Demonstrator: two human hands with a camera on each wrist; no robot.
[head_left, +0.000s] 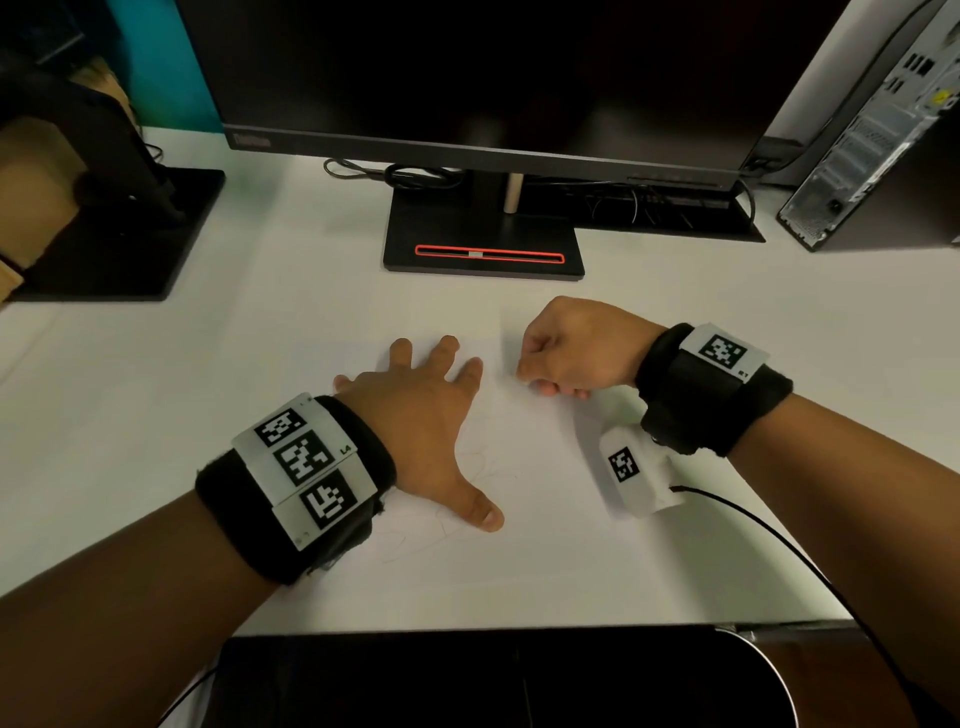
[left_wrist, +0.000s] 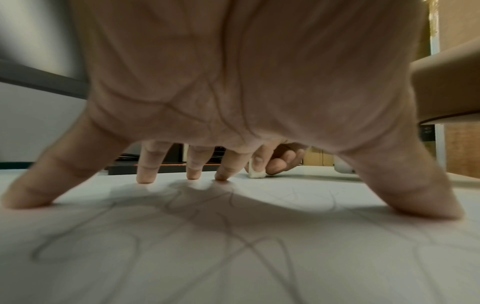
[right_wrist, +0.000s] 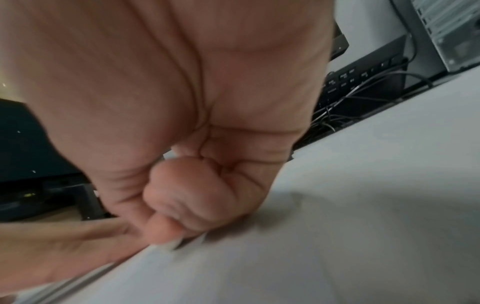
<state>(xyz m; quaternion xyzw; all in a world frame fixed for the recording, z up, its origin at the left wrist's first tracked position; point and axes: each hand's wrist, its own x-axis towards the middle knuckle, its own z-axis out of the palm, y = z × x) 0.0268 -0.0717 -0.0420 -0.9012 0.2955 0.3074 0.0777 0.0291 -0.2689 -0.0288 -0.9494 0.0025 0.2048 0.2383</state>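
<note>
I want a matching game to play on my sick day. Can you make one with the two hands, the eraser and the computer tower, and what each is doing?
Things:
1. left hand
2. right hand
3. eraser
4. computer tower

States:
A. stands at the far right of the desk
B. fingers spread, pressing on the scribbled paper
C. white, pinched between fingertips
D. curled, pinching something small

Pairs: 1-B, 2-D, 3-C, 4-A

Right hand (right_wrist: 182, 123) pinches a blurred white piece (right_wrist: 188, 241) against the white surface (right_wrist: 363, 226); keyboard (right_wrist: 363, 78) at 2 o'clock.
</note>
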